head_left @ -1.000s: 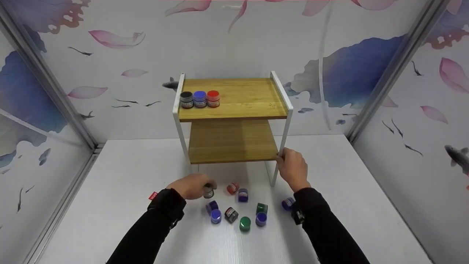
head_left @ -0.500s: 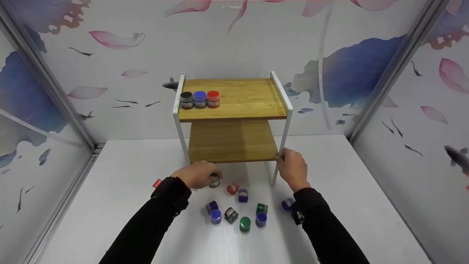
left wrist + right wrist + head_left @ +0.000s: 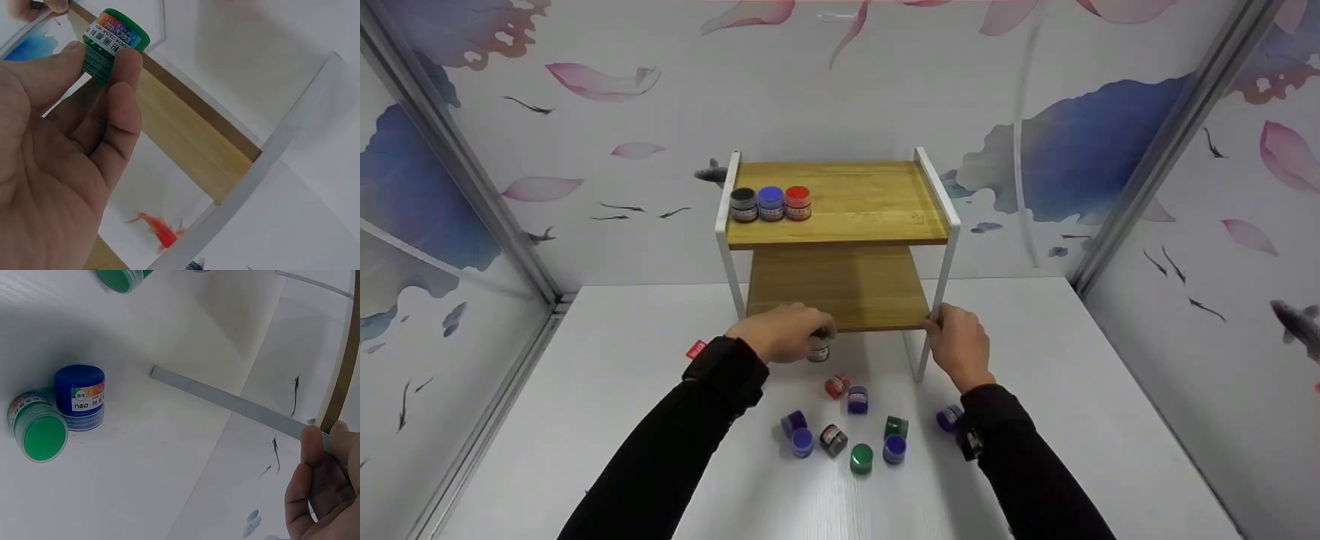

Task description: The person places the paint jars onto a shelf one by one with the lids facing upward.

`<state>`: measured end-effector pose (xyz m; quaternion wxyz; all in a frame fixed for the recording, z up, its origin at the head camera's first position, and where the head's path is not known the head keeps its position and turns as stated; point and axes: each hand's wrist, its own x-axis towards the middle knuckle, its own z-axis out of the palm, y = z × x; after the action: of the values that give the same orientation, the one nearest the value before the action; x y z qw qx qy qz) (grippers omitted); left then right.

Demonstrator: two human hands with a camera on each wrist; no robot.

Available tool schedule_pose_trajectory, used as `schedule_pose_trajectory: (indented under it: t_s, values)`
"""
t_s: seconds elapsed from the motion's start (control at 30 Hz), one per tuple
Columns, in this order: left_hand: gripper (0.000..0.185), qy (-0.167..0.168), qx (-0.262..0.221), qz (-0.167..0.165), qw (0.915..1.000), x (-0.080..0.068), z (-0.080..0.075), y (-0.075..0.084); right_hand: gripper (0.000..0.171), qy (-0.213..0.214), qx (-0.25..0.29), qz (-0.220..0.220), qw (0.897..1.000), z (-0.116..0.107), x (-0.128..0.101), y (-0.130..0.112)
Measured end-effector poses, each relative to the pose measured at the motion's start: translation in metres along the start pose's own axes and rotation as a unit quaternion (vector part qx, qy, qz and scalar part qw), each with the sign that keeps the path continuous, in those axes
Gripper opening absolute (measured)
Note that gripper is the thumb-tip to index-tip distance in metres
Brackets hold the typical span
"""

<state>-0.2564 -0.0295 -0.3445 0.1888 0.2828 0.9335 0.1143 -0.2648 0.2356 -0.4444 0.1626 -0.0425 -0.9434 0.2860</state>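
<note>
My left hand (image 3: pixel 784 332) pinches a small green paint jar (image 3: pixel 115 42) between thumb and fingertips, in front of the lower shelf's front edge. In the head view only the jar's lower part (image 3: pixel 819 351) shows under the fingers. My right hand (image 3: pixel 960 343) grips the front right white leg (image 3: pixel 225 400) of the two-tier wooden rack (image 3: pixel 840 225), where the leg meets the lower board (image 3: pixel 870 292). On the top board's left side stand a black-lidded jar (image 3: pixel 744 205), a blue jar (image 3: pixel 771 204) and a red jar (image 3: pixel 798 203) in a row.
Several loose paint jars lie or stand on the white table before the rack, among them a red jar (image 3: pixel 836 386), a green jar (image 3: pixel 861 458) and a dark jar (image 3: pixel 833 439). A blue jar (image 3: pixel 949 417) lies beside my right wrist. Patterned walls surround the table (image 3: pixel 622 420).
My left hand has lifted the jar from near the table and carried it up and to the right, to the lower shelf's front edge. The right hand stays on the leg.
</note>
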Motion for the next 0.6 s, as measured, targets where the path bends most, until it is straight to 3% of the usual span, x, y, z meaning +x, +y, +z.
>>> schedule_pose_trajectory:
  t_s: [0.4, 0.6]
  values:
    - [0.027, 0.015, 0.013, 0.019, 0.9996, -0.006, -0.033, 0.023, 0.017, -0.002, -0.004, 0.002, 1.000, 0.000, 0.000, -0.001]
    - [0.027, 0.040, 0.022, 0.027, 0.9986, -0.014, -0.050, 0.032, 0.019, 0.001, -0.002, 0.001, 1.000, 0.000, 0.000, 0.000]
